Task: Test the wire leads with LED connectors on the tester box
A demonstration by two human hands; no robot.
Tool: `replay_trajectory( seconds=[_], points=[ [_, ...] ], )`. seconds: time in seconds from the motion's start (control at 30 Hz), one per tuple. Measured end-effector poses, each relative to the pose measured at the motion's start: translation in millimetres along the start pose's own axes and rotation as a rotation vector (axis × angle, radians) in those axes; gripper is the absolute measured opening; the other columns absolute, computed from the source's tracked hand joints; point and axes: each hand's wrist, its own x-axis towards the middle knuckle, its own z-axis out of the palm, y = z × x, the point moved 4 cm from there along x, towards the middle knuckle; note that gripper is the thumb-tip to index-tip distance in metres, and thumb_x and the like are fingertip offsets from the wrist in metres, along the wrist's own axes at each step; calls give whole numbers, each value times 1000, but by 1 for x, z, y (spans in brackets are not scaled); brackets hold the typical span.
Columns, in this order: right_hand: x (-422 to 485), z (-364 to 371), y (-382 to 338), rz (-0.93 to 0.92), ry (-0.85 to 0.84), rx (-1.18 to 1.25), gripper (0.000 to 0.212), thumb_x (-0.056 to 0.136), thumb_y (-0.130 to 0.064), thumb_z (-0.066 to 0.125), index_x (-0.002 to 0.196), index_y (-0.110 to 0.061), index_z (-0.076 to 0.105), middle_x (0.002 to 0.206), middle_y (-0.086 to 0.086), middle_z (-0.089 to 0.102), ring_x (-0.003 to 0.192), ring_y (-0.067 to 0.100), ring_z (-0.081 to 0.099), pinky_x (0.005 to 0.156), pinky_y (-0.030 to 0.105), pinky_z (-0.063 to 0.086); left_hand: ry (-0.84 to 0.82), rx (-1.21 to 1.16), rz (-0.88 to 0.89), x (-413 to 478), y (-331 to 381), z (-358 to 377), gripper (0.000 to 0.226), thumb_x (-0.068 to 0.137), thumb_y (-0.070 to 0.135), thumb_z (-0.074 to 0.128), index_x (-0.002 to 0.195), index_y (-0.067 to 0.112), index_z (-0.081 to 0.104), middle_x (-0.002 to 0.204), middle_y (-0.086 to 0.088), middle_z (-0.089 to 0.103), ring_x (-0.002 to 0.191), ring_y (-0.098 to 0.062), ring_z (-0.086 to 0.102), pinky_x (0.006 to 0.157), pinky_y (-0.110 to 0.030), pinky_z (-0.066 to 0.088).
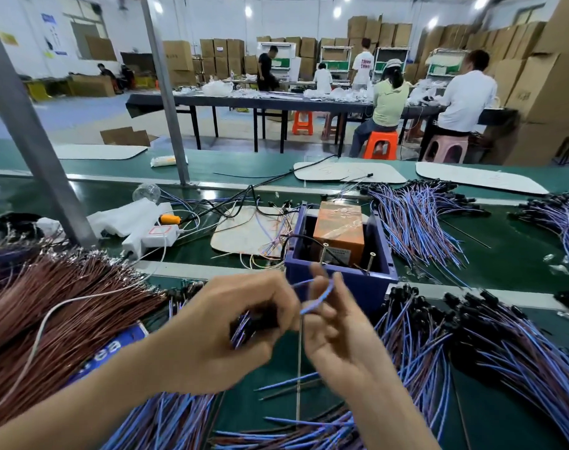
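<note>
Green bench (520, 245), one tester box (361, 284), two hands (221, 332) (338, 336) gripping wire leads (322, 295).

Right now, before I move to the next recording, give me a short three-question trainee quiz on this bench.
1. True or false: the left hand grips a bundle of blue leads.
2. The block inside the tester box is: A green, B orange, C white.
3. Fill in: the single lead is pinched by the ____ hand.
Key: 1 true; 2 B; 3 right hand.
</note>
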Motion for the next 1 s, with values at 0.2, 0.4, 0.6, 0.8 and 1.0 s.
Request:
replay_trajectory(
  seconds=[0.2,0.4,0.6,0.8,1.0],
  points=[
    [-33,-28,-92,-422,103,-37,18,80,-17,64,90,-3,70,59,-3,58,37,0,44,36,7,35,-177,-33,-85,-30,-26,19,41,64,7,54,99,27,60,102,9,56,85,-15,58,71,-33,48],
    [-64,-11,-172,-958,169,-460,33,102,-33,38,94,-17,66,59,-10,63,44,1,47,42,12,37,-271,68,-205,-25,-43,44,39,88,25,48,123,44,49,144,29,27,140,1,22,111,-22,23],
    [-75,16,-183,-1274,10,-933,36,101,-43,39,93,-20,67,69,-4,67,54,11,55,49,22,45,-245,165,-279,-13,-58,62,35,95,22,50,122,45,50,132,32,36,123,12,35,101,-6,22],
    [-34,-39,-115,-731,-13,-1353,44,87,-41,45,78,-5,68,62,10,66,46,18,55,40,24,44,-121,80,-433,-2,-71,84,34,93,17,55,126,28,57,119,16,60,109,6,53,95,-15,39],
    [-13,-78,-72,-396,-33,-1688,33,99,-29,48,76,-13,64,66,9,70,50,25,63,47,21,44,-415,128,-449,-20,-69,146,44,90,30,55,133,28,51,127,2,54,115,-8,46,93,-4,29]
  ],
)
